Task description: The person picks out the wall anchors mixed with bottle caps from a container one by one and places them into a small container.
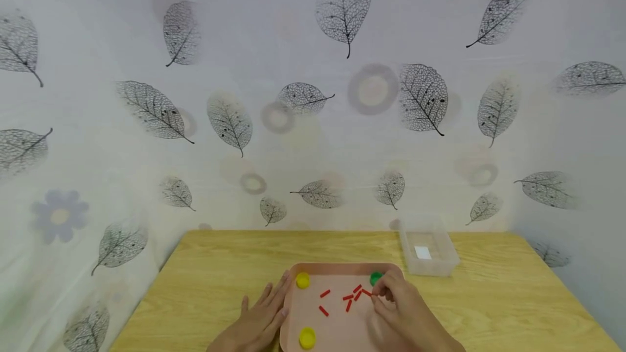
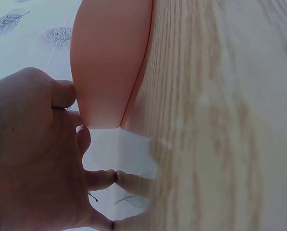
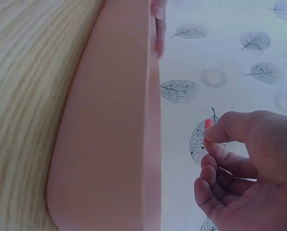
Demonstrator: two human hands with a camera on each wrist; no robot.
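Note:
A shallow pink tray [image 1: 337, 333] lies on the wooden table. My left hand [image 1: 261, 316] rests beside its left wall with straight, spread fingers, thumb and fingertips at the tray's side; in the left wrist view they meet the table. Over the tray's right part, my right hand [image 1: 403, 306] pinches a small red stick [image 3: 208, 124] between thumb and forefinger, its other fingers curled. Several loose red sticks [image 1: 324, 311] lie scattered on the tray floor, some in a cluster left of the right hand. A green round piece [image 1: 375, 278] sits just behind that hand's fingers.
Inside the tray's left side are two yellow round pieces [image 1: 307, 338], one at the back corner and one nearer. A clear plastic box [image 1: 442, 265] with a white label stands behind the tray at right. Leaf-patterned cloth [image 1: 313, 145] hangs behind the table.

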